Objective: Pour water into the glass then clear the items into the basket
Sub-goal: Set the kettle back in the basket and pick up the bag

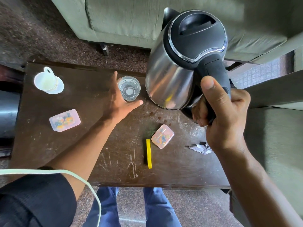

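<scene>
Right hand (221, 112) grips the black handle of the steel kettle (180, 63), fingers wrapped round it and thumb laid up the handle's back; the kettle is held in the air above the counter's (82, 153) far right part, lid closed, spout pointing away. Left hand (118, 99) is spread open with straight fingers, thumb and fingers reaching either side of the glass (129, 88); whether it touches the glass cannot be told. The glass stands upright near the middle of the far edge, clear liquid in its bottom. White cup on a saucer (48, 81) sits at the far left corner. Two pink lidded boxes lie flat, one (64, 120) toward the left edge, one (162, 136) right of centre, with a yellow stick (148, 154) just beside the latter. Crumpled paper (200, 147) lies near the right edge.
</scene>
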The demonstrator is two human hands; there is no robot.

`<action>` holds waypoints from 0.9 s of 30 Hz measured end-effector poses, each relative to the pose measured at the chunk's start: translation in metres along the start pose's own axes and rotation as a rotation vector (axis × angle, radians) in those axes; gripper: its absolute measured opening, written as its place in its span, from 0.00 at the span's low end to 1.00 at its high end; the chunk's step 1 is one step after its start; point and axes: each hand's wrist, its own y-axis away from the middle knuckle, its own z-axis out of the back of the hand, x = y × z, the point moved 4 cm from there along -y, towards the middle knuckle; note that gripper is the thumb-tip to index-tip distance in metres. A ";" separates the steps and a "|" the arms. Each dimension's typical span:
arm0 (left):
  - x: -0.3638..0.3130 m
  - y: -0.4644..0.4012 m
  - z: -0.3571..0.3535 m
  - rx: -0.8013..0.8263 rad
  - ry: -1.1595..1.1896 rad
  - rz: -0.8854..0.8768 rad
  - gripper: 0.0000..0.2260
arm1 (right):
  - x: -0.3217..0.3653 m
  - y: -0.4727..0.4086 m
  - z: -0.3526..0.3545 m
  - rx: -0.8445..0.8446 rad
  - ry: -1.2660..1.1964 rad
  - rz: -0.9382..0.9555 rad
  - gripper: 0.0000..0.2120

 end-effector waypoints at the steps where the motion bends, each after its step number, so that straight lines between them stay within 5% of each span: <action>1: -0.001 0.001 0.004 0.009 0.001 -0.017 0.65 | 0.003 0.000 -0.003 0.002 -0.004 0.003 0.38; 15: -0.085 0.047 0.160 0.034 0.098 -0.248 0.65 | 0.084 -0.003 -0.082 0.140 0.045 0.060 0.47; 27: -0.054 0.099 0.337 -0.295 0.302 -0.293 0.60 | 0.137 0.015 -0.255 0.429 0.082 0.106 0.49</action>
